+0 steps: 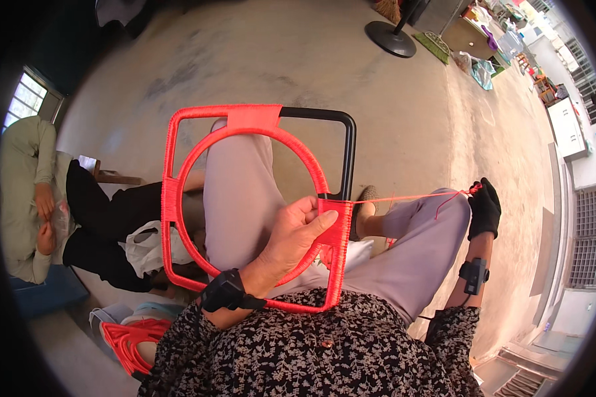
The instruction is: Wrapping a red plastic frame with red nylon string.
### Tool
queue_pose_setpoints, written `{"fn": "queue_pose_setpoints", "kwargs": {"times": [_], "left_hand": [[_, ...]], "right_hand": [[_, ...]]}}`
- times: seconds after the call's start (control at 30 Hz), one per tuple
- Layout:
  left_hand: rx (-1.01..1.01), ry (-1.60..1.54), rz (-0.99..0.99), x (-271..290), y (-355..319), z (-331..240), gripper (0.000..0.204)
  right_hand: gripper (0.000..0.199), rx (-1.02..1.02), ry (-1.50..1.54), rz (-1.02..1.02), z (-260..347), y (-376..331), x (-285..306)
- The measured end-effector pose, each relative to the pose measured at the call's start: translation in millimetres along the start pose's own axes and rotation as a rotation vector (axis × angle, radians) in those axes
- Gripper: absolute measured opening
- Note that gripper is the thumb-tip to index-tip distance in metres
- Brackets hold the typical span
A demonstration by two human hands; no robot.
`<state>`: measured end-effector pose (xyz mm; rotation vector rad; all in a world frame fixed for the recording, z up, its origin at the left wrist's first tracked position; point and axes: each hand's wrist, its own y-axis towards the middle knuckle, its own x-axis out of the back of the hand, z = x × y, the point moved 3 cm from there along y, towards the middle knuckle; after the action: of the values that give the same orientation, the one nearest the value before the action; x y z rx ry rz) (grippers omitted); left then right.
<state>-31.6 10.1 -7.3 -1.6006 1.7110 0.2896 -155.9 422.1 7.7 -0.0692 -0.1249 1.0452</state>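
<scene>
A square frame with a round ring inside it (169,149) stands over my lap, mostly wrapped in red cord. Bare black tube (348,149) shows at its upper right corner. My left hand (297,233) grips the wrapped right side, thumb pressed on the broad red band there. From that band a taut red cord (410,196) runs across to my right hand (485,208). That hand wears a black glove, is raised beyond my right knee, and is closed on the cord; a small red tangle shows at its fingertips, and a loose end hangs down.
At the left sits another person (30,192), hands in the lap. A white plastic bag (146,248) lies near them. Red cord-wrapped pieces (136,341) rest at my lower left. A round black stand base (391,40) and a green broom (434,46) are on the far floor.
</scene>
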Motion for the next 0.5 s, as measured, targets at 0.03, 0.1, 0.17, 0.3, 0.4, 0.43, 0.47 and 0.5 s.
{"fn": "queue_pose_setpoints", "kwargs": {"times": [0.03, 0.1, 0.17, 0.3, 0.4, 0.43, 0.47, 0.5], "left_hand": [[-0.027, 0.017, -0.039, 0.8, -3.7, -0.4, 0.018], [-0.041, -0.090, -0.060, -3.0, -4.6, 0.4, 0.019], [-0.047, -0.143, -0.088, 9.2, 0.9, 2.6, 0.024], [-0.017, -0.113, -0.252, 16.4, 11.0, 10.2, 0.019], [-0.063, -0.031, -0.367, 20.8, 2.1, 3.9, 0.021], [-0.072, -0.021, -0.357, 24.1, 2.1, 5.5, 0.019], [-0.088, -0.002, -0.353, 26.8, 2.2, 6.7, 0.018], [-0.077, -0.003, -0.332, 24.2, 4.2, 6.0, 0.018]], "right_hand": [[0.032, -0.014, 0.006, 0.031, -4.2, 0.0, -12.7], [0.030, 0.020, -0.079, 0.092, 0.7, -9.9, -36.1], [0.022, 0.020, -0.151, 0.272, 12.3, -27.2, -44.9], [0.014, 0.184, -0.598, 0.755, -6.0, -77.8, -77.0], [0.014, -0.005, -0.559, 1.216, -7.8, -154.0, -153.8], [0.017, -0.049, -0.461, 1.308, -8.7, -172.4, -171.1], [0.019, -0.092, -0.433, 1.339, -15.1, -181.2, -184.9], [0.024, -0.169, -0.347, 1.264, -24.9, -187.8, -197.6]]}}
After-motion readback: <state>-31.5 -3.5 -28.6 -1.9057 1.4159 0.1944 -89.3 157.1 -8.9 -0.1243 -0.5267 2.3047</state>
